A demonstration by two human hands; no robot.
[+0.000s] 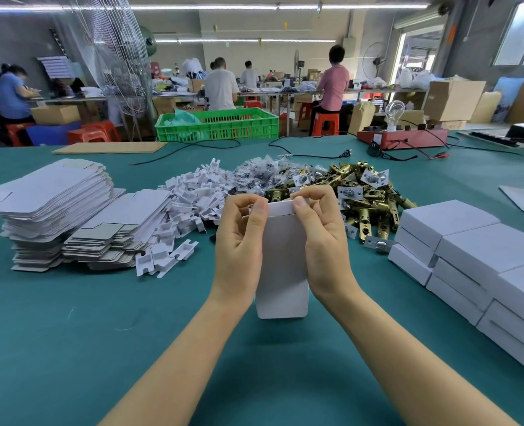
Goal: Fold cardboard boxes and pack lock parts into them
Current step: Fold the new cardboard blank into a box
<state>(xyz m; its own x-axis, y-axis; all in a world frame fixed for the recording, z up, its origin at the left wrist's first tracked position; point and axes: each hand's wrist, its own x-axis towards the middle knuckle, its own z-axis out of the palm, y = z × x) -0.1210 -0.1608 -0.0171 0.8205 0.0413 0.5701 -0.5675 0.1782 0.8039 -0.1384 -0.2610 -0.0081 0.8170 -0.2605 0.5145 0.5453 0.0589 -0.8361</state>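
A white cardboard box (283,272) stands upright above the green table, held between both hands. My left hand (239,241) grips its left side, thumb pressing the top flap. My right hand (322,238) grips the right side, thumb on the same flap near the top edge. Behind the box lies a heap of brass lock latches (368,192). Further left sit small bagged parts (254,173) and white plastic inserts (190,201). Flat unfolded box blanks (57,207) are stacked at the left.
Closed white boxes (475,259) are stacked at the right. A flat cardboard sheet (110,147), black cables, a red test unit with a bulb (402,136) and a green crate (217,124) lie at the far edge. Several people work at benches behind.
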